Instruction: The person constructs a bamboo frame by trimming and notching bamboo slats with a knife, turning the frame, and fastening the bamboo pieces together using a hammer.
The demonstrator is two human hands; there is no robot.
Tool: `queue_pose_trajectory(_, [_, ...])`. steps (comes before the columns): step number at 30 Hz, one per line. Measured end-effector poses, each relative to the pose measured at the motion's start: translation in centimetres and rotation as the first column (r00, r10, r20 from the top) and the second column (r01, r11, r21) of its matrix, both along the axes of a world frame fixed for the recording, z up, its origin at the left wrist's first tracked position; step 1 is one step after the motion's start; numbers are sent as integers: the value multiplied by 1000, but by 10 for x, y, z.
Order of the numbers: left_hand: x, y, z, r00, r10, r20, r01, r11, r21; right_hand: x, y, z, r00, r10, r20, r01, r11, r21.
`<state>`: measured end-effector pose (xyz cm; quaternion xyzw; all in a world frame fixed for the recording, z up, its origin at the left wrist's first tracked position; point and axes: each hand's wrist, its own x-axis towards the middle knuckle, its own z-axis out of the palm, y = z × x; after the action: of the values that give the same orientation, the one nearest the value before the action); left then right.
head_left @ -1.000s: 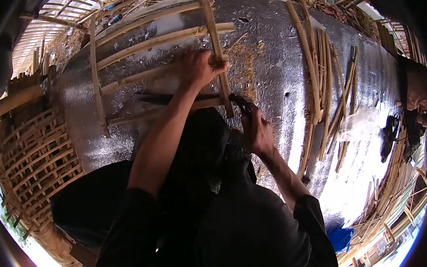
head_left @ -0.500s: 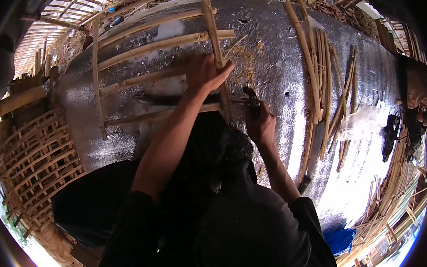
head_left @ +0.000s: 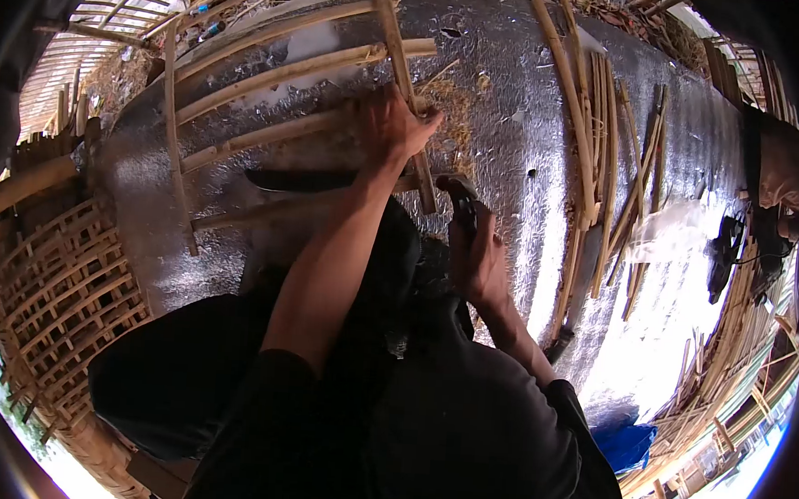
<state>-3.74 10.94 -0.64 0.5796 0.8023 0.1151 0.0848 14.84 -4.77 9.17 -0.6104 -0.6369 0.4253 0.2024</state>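
Note:
A ladder-like bamboo frame (head_left: 282, 76) of several rungs between two upright strips lies on the silvery foil sheet (head_left: 508, 119). My left hand (head_left: 393, 126) is closed round its right upright strip, near a rung end. Below and to the right, my right hand (head_left: 481, 264) grips what looks like a hammer (head_left: 462, 198), its dark head close to the strip's lower end; most of the handle is hidden in my fist. A long dark knife blade (head_left: 285, 180) lies among the lower rungs, partly covered by my left forearm.
Loose bamboo strips (head_left: 599, 124) lie on the foil to the right, with another knife (head_left: 563, 337) near their lower ends. A clear plastic bag (head_left: 670, 231) and a blue bag (head_left: 625, 444) sit farther right. Woven bamboo lattice (head_left: 76, 303) stands at left. A person's face shows at the right edge.
The bamboo frame has shifted slightly up and left with my left hand. My right hand has moved a little down and left with the hammer, near the upright strip's end.

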Motion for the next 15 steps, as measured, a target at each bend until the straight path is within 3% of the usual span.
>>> queue_pose_trajectory(1, [2,0,5,1000,-4,-12,4,1000,-27,-1,0,5,999,-27,-42,26,999,-22])
queue_pose_trajectory(2, [2,1,10,1000,-11,-25,9,998,-55,1,-3,-1,998,-12,-67,24,984,176])
queue_pose_trajectory(5, [1,3,22,993,-25,114,38,993,-113,9,15,1,974,217,64,-226,951,211])
queue_pose_trajectory(6, [1,2,22,996,-24,90,33,994,-104,5,19,2,976,175,126,-189,976,112])
queue_pose_trajectory(10, [4,10,18,997,-48,54,51,997,-59,12,11,-10,990,141,-28,-113,883,456])
queue_pose_trajectory(13, [3,1,15,997,-48,58,49,999,-19,4,24,-10,958,247,148,-252,967,22])
queue_pose_trajectory(15, [5,9,12,998,-51,42,50,998,24,6,27,-9,983,136,126,-162,959,233])
